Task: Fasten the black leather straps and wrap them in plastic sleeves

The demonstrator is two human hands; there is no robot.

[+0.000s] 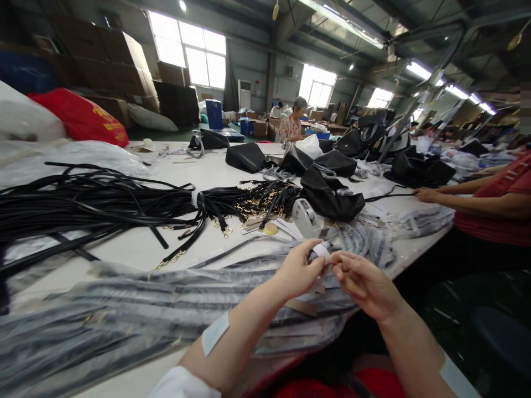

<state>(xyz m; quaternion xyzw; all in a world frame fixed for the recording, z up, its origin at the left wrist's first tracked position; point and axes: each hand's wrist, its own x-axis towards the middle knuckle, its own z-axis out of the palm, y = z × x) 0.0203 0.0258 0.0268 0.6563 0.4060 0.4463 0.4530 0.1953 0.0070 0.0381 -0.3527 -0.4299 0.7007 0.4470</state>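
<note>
My left hand (pixel 302 268) is closed, pinching a short white strip (pixel 321 250) between thumb and fingers. A small dark piece shows beside the strip, too small to name. My right hand (pixel 365 282) is close against it, thumb and forefinger pressed together at the strip's lower end; what they grip is hidden. Under both hands lie black straps in clear plastic bags (pixel 232 293), stretching to the left. Just beyond stands a white tape dispenser (pixel 306 218), with a yellow tape roll (pixel 271 228) to its left.
A bundle of black straps (pixel 103 199) with gold clasps (pixel 269 199) lies across the table. Black bags (pixel 332 193) are spread behind the dispenser. A co-worker in a red shirt (pixel 508 190) pulls a black strap at right. Another person (pixel 291 127) sits at the far side.
</note>
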